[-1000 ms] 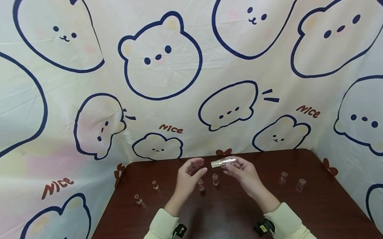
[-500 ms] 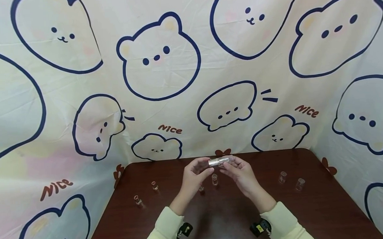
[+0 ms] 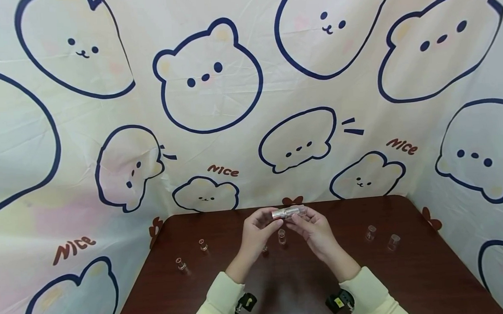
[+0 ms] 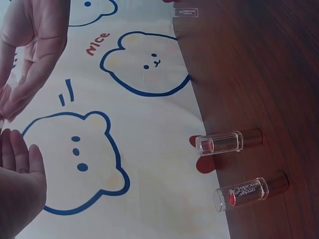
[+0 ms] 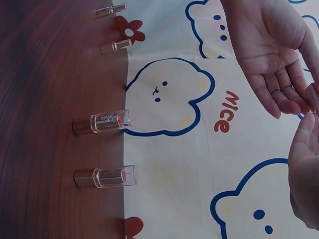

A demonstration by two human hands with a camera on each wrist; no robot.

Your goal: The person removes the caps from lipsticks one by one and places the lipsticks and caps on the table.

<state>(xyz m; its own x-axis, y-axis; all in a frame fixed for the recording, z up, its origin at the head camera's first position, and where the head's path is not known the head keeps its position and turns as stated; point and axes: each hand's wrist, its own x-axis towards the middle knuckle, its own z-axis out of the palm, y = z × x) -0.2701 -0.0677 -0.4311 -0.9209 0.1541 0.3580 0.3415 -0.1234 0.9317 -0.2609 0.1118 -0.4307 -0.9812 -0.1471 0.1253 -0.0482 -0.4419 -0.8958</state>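
Silvery lipstick tube [image 3: 288, 212] pinched between both hands: left [image 3: 258, 231], right [image 3: 312, 228]. Six clear-capped lipsticks [image 3: 282, 236] upright on table [image 3: 408, 272].

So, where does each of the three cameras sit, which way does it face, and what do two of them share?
Head: above, facing forward and down at the table; both hands hold a tube.
Left wrist: on its side, facing the cloth wall; left hand and right hand show.
Right wrist: likewise sideways; left hand shows.
Both wrist views share two standing lipsticks.
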